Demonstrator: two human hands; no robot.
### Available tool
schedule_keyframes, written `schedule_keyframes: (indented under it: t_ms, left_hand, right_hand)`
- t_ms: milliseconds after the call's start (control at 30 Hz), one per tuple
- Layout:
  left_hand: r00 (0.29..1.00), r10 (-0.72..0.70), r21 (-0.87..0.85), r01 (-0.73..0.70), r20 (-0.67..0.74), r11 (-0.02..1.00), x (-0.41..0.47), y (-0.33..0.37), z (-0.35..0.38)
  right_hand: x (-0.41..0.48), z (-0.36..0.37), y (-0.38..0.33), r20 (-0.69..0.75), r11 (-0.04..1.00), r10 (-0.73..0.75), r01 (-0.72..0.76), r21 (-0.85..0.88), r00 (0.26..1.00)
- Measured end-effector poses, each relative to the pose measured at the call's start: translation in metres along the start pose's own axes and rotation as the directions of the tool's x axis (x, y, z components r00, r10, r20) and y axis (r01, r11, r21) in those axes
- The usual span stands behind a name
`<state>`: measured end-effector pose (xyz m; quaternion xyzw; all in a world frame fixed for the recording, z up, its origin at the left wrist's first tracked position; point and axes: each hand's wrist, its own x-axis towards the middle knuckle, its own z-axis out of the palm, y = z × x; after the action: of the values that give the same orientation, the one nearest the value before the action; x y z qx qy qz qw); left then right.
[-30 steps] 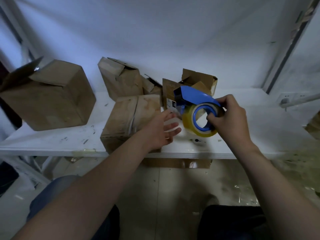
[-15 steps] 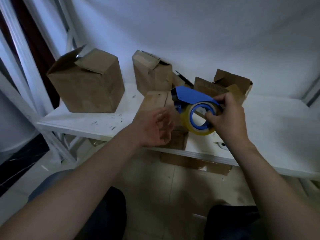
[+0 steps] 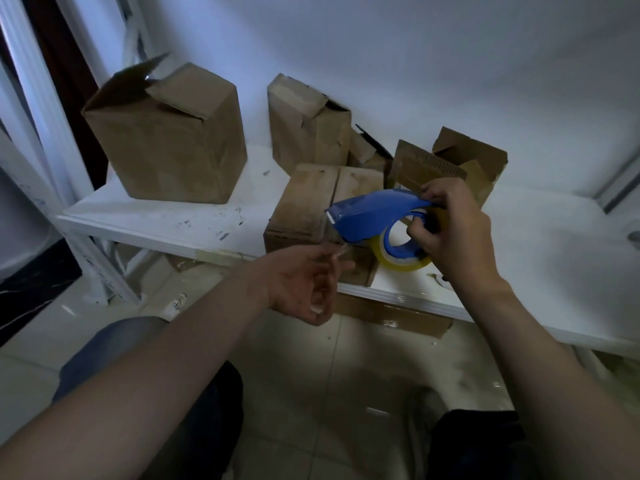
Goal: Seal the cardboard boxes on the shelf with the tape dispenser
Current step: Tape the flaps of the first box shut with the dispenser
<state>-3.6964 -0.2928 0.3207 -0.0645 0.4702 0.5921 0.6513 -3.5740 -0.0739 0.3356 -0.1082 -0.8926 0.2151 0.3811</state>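
— Where is the tape dispenser at this moment?

— It is in the air, just over the front edge of the shelf. The right hand holds it, with the fingers curled round the blue handle. The yellowish roll of tape sits at its lower side.

— And the left hand?

— It is below the front end of the dispenser, palm turned up, fingers loosely bent. A clear strip of tape goes from the cutting edge down toward its fingertips. The hand is blurred, so I cannot tell if it really pinches the strip or only touches it.

— Which box is the nearest?

— The closed box, directly behind the dispenser at the front of the shelf. Its two top flaps meet in a seam along the middle. The dispenser hides one part of it.

— What about the other boxes?

— A large box stands at the left with one flap up. A tall box stands behind the closed one, near the wall, its top partly open. At the right, further back, there is an open box with flaps standing up, and a small box is between these two. Under the edge of the shelf, a flat piece of cardboard shows.
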Motion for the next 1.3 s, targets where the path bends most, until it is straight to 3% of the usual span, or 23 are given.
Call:
schedule_keyframes:
  t_ms: [100,233,400,600,733,967,1200,1300]
  left_hand:
    - [1.0,0.011,0.103,-0.011,0.004,0.995,0.007,-0.005,0.006]
    - [0.989,0.097,0.237,-0.068,-0.111,0.969,0.011,-0.004,0.014]
    - [0.891,0.298,0.49,-0.103,-0.341,0.866,-0.005,0.015,0.013]
    - [0.823,0.406,0.624,-0.083,-0.397,0.777,-0.029,0.038,-0.006]
    - [0.734,0.528,0.697,-0.104,-0.428,0.71,-0.034,0.047,-0.015]
    - [0.605,0.766,0.927,-0.115,-0.22,0.357,-0.033,0.046,-0.015]
    - [0.558,0.814,0.948,-0.142,-0.16,0.284,-0.029,0.047,-0.029]
    - [0.542,0.836,0.966,-0.165,-0.082,0.201,-0.027,0.046,-0.034]
  right_hand:
    - [-0.006,0.002,0.008,-0.032,0.999,0.041,-0.042,-0.029,0.999]
    - [-0.005,-0.002,0.017,-0.1,1.0,0.021,-0.021,0.003,0.995]
    - [-0.008,0.001,0.018,-0.146,0.986,-0.023,0.047,0.158,0.989]
    - [-0.009,0.006,0.005,0.083,0.96,-0.036,0.012,0.28,0.996]
    - [-0.008,0.011,0.01,0.206,0.951,-0.159,0.095,0.293,0.966]
    - [-0.009,0.008,0.014,0.289,0.957,-0.246,0.184,0.225,0.925]
    - [-0.01,-0.006,0.036,0.322,0.962,-0.256,0.208,0.174,0.912]
    - [-0.013,-0.008,0.041,0.289,0.957,-0.288,0.26,0.13,0.913]
